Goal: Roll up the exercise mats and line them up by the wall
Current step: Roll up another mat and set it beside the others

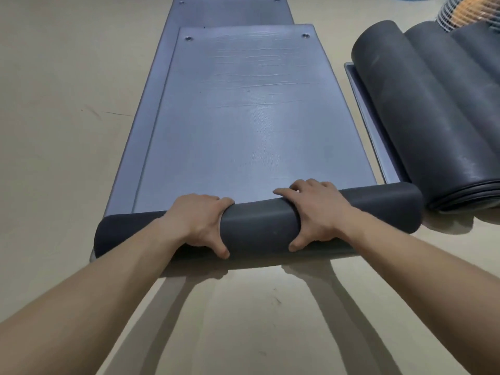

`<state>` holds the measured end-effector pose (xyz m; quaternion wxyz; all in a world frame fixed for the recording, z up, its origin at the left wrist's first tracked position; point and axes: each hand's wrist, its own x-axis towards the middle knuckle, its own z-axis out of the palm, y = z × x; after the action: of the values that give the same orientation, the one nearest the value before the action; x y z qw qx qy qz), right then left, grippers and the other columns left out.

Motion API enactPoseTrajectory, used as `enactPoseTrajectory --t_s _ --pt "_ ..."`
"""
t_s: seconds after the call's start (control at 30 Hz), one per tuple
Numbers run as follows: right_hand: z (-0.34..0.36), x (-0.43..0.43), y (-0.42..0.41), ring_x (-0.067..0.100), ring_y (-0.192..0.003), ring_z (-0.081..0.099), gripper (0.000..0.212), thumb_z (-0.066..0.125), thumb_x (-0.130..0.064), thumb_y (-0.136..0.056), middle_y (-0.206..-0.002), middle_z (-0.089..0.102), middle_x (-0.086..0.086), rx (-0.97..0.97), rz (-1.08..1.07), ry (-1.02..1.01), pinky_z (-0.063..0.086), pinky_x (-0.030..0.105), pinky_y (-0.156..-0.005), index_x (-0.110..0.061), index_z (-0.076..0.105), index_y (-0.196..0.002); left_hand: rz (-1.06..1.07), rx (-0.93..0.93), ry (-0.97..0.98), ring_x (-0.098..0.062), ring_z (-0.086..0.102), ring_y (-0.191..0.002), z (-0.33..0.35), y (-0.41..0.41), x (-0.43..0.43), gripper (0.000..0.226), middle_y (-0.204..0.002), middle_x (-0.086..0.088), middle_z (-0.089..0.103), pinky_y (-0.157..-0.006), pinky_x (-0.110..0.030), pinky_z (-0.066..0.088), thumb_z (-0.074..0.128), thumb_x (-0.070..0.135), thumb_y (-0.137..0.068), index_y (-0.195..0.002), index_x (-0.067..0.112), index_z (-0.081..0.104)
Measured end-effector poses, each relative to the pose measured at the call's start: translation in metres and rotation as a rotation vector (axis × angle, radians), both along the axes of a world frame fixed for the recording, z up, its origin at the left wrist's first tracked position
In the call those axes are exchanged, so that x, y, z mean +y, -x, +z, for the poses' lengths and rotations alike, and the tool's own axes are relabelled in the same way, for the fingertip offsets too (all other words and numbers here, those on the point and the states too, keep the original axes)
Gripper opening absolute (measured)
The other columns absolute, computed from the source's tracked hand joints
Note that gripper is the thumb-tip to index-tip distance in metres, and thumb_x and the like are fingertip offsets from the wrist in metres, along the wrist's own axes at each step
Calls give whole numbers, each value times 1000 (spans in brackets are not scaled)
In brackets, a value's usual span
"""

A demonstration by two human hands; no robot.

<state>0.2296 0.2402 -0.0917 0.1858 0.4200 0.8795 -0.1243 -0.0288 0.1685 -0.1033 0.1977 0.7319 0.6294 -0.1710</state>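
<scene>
While both hands grip the roll (259, 226) at the mat's (243, 117) near end, left hand (198, 221) and right hand (315, 212) curl around it; rolled mats (433, 117) lie right on the floor (54, 104).

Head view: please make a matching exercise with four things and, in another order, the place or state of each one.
Things:
1. dark grey started roll of the top mat
2. flat blue-grey mat surface with two metal eyelets
3. fully rolled dark grey mats
4. white mesh netting

Places or states:
A. top right corner
B. lying side by side at the right
C. gripped by the left hand and the right hand
D. still unrolled, stretching away from the person

Pairs: 1-C, 2-D, 3-B, 4-A
</scene>
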Motion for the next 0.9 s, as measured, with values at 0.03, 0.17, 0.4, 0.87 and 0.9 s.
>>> enactPoseTrajectory --t_s 0.03,0.17,0.4,0.87,0.9 --pt "-12 -17 -9 28 -128 49 118 81 -74 -53 -141 48 0 46 16 -164 35 52 -112 -32 32 -152 12 -16 29 -15 59 -95 2 1 5 96 -107 16 62 -76 -35 49 75 82 -47 -129 45 44" --pt "-33 -25 -22 30 -125 52 108 76 -63 -58 -141 51 3 52 101 -315 34 51 -110 -28 31 -150 25 8 -85 -19 54 -116 -4 0 -3 113 -130 11 53 -97 -41 47 69 84 -50 -147 42 30" --pt "-14 27 -5 30 -139 39 131 83 -73 -54 -160 33 3 51 45 -95 34 50 -116 -35 17 -160 51 57 -373 -27 57 -114 -23 -12 -8 104 -136 1 55 -100 -42 42 73 69 -62 -149 29 31" --pt "24 3 2 17 -103 60 88 91 -62 -59 -121 64 -9 -15 -9 269 53 38 -94 -35 54 -134 7 84 -387 -22 55 -118 4 -22 -60 98 -138 3 53 -107 -40 41 68 76 -71 -148 28 33" --pt "24 6 3 17 -105 60 89 92 -61 -59 -123 64 -10 -8 -19 281 52 37 -95 -35 54 -135 -13 101 -433 -24 53 -122 -2 -24 -66 98 -143 1 50 -110 -41 39 69 73 -74 -149 25 30"
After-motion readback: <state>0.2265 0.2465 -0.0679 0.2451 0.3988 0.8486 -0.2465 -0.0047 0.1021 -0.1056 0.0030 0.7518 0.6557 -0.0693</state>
